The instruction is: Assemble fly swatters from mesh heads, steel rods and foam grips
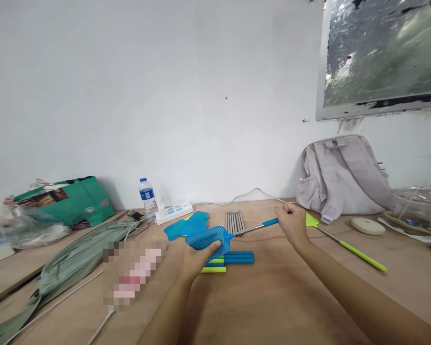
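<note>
— Hands first. What does each one hold?

— Left hand (pixel 197 256) pinches the head of a blue plastic fly swatter with a mesh paddle (pixel 210 238), fingers closed over the paddle's near edge. Right hand (pixel 293 221) is wrapped shut around the blue grip at the far end of the same swatter; a thin metal shaft runs between the two.

— Where does the swatter sit?

— Held just above the light wooden tabletop (pixel 273 297), near the middle, shaft slanting up to the right.

— Underneath?

— Short blue and yellow-green plastic handle sleeves (pixel 233 259) lie side by side on the wood, just below the paddle. Behind it, more loose blue swatter heads (pixel 187 224) and a row of bare metal rods (pixel 234 221).

— To the right?

— A yellow-green fly swatter with a long thin handle (pixel 355 251) lies flat, its head just beside the right hand. Beyond it, a pale grey fabric backpack (pixel 339 177) leans on the white wall.

— Left side?

— A clear plastic water bottle with a blue label (pixel 147 195), a white power strip (pixel 174 212), a green shopping bag (pixel 70 200), and a sage-green cloth pouch (pixel 79 256).
</note>
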`<move>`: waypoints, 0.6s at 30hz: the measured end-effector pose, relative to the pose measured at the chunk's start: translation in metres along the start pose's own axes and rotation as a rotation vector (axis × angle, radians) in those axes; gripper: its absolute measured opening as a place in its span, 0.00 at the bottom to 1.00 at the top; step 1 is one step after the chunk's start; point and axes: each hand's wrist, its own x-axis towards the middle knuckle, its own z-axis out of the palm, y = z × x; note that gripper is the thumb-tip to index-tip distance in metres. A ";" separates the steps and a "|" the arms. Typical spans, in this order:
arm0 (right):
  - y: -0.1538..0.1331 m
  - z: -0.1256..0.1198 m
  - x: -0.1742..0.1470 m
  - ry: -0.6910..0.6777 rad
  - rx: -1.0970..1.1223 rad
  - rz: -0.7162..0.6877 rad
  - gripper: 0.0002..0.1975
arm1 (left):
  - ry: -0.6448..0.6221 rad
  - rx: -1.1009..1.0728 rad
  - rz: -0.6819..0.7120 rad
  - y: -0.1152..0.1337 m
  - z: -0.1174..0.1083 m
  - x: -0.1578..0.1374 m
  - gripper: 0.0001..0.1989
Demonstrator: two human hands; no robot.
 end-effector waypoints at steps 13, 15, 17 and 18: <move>0.001 -0.001 -0.008 -0.010 0.025 0.006 0.16 | 0.000 0.006 -0.034 -0.002 -0.001 -0.001 0.15; 0.001 -0.002 -0.005 -0.005 0.035 0.017 0.16 | 0.026 -0.006 -0.022 -0.001 0.002 -0.003 0.15; -0.001 -0.004 -0.001 -0.001 0.044 0.012 0.16 | 0.058 -0.029 -0.007 0.001 0.006 -0.008 0.15; -0.003 -0.006 0.001 -0.002 0.043 0.002 0.16 | 0.072 -0.039 -0.005 0.002 0.007 -0.010 0.16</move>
